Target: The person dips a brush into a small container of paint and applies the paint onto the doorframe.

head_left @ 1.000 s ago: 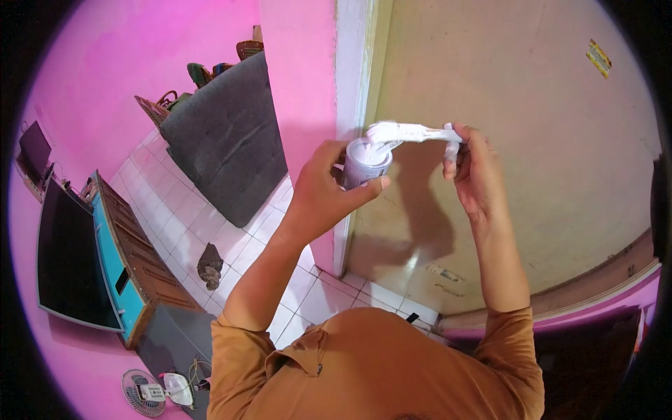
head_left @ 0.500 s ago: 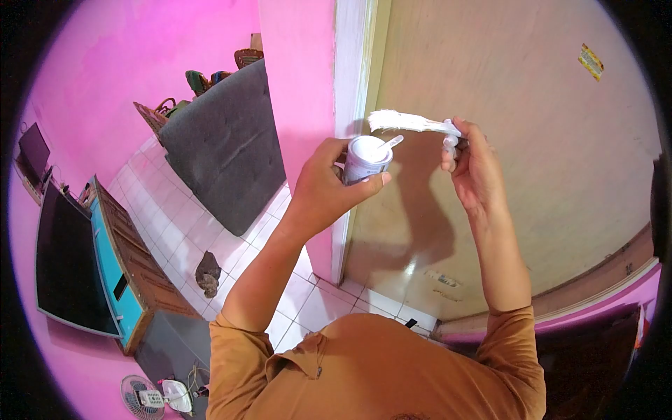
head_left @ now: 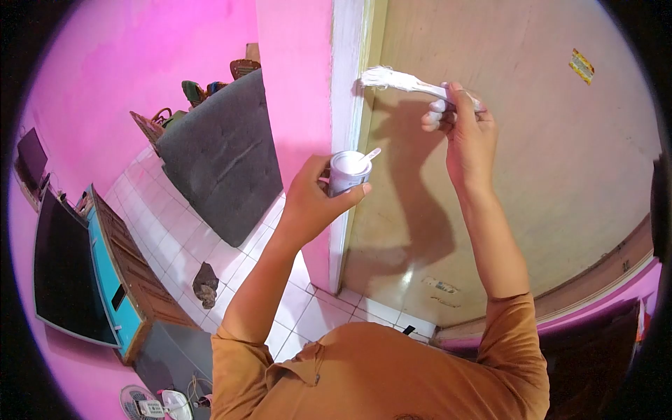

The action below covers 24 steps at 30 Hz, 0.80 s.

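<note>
My left hand (head_left: 315, 199) is wrapped round a small paint can (head_left: 346, 183), held upright with white paint inside. A pale stick (head_left: 372, 155) leans out over the can's rim. Higher up and to the right, my right hand (head_left: 465, 126) grips a paintbrush (head_left: 420, 85) by its handle, with white on its fingertips. The bristles, thick with white paint, point left at the white door frame (head_left: 348, 91); whether they touch it I cannot tell. Behind both hands is the brownish door (head_left: 504, 182).
A pink wall (head_left: 297, 91) adjoins the frame. Left of it a dark grey mattress (head_left: 224, 154) stands on edge on the white tiled floor (head_left: 294, 308), with a dark cloth (head_left: 205, 285) nearby. At far left are a television (head_left: 70, 269) and a fan (head_left: 136, 404).
My right hand has raised the paintbrush and brought its bristles left to the door frame. My left hand with the paint can has shifted slightly left and down.
</note>
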Each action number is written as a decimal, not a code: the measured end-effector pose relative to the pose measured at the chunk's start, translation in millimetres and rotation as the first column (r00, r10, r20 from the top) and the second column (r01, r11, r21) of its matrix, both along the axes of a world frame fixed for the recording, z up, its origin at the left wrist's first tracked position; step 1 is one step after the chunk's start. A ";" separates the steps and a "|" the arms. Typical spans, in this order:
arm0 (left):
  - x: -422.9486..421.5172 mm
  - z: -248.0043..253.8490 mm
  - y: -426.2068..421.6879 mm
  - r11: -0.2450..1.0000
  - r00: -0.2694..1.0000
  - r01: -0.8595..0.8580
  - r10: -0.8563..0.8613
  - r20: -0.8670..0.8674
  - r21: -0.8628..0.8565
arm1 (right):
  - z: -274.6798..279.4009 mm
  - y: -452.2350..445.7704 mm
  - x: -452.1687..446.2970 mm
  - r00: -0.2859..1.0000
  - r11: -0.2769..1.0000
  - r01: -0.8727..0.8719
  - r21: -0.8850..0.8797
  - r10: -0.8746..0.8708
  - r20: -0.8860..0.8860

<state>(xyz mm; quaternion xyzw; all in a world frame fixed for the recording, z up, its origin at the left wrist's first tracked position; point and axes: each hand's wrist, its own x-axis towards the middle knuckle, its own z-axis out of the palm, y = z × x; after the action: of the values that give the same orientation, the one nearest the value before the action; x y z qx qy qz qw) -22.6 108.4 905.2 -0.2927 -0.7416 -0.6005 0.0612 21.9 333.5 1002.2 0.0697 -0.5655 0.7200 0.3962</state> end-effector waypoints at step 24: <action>19.3 -38.2 -46.5 0.999 0.995 -0.032 0.031 0.098 0.017 | -53.9 -1.1 -31.1 0.768 0.528 0.623 0.577 -0.274 -0.579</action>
<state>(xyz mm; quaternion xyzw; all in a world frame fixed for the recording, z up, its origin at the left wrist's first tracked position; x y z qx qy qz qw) -3.3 61.9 867.0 -0.2506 -0.7426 -0.6200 0.0371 -9.2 332.5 948.3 0.2249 -0.7063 0.2598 0.6189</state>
